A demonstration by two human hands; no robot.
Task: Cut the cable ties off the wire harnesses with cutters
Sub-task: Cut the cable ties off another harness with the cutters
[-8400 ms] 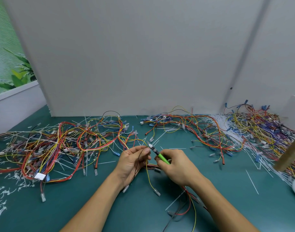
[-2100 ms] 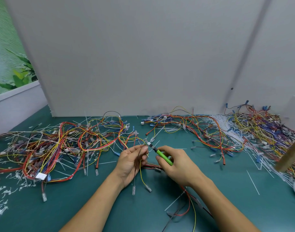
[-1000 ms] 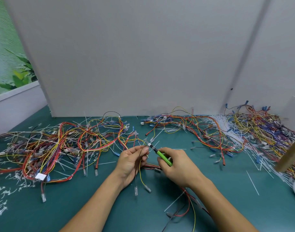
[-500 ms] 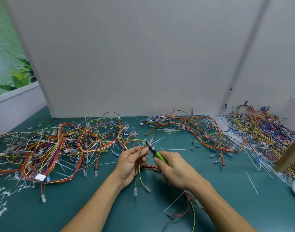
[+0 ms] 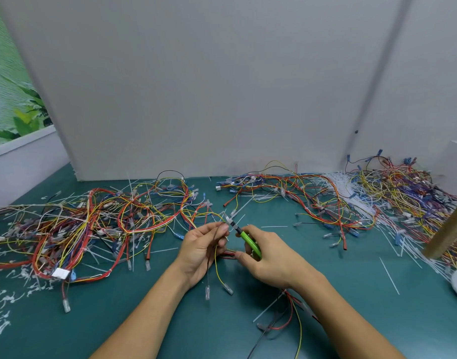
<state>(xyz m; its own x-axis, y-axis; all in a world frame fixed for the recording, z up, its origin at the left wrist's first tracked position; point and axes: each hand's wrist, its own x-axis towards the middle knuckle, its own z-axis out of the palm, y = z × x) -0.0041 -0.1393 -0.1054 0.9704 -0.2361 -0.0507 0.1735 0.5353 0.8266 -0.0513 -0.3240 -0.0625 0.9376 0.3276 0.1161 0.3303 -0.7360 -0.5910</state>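
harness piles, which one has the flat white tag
The left pile: the white tag lies at its near edge; none shows on the back pile or right pile.

Two arms in shot here, left hand (image 5: 201, 251) and right hand (image 5: 270, 260) both bare, uncovered from fingertips through wrists, and the left forearm (image 5: 144, 317) and right forearm (image 5: 338, 314) bare too, slim and smooth, nails cut short

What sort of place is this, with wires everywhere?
Likely a workbench for wire-harness rework: tangled red, yellow and blue wire harnesses heaped on a teal tabletop, cut white cable ties strewn about, and green-handled cutters in the right hand.
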